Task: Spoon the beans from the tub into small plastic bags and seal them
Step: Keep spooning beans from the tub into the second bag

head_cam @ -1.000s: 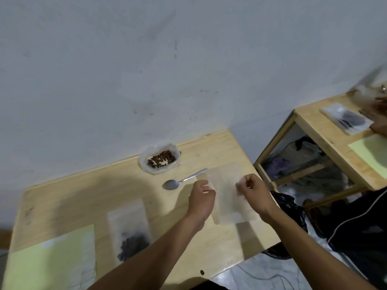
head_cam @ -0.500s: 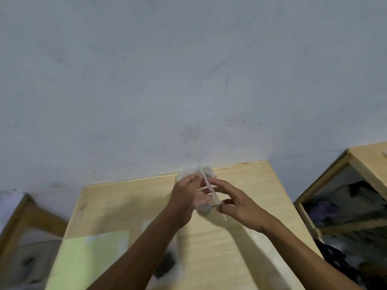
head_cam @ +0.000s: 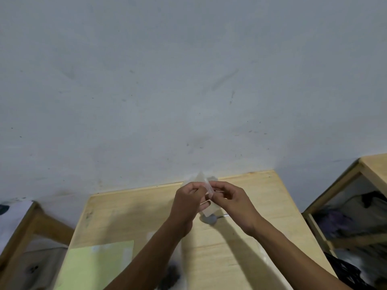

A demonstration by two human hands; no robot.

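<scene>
Fingers (head_cam: 201, 190) of both hands are pinching the mouth of an empty plastic bag (head_cam: 209, 209), holding it up over the counter (head_cam: 261, 197); left hand (head_cam: 187, 203) and right hand (head_cam: 232, 200) appear to be teasing its two layers apart. Risk, by judgement: thin film is clinging, so fingers may slip or tear the zip strip. Spoon (head_cam: 209, 219) is lying just below the bag; tub isn't identifiable behind the hands. Count: 2 hands, 1 held bag, 1 filled bag (head_cam: 172, 273) w/ dark beans at the near edge, 1 green sheet (head_cam: 94, 266).
</scene>
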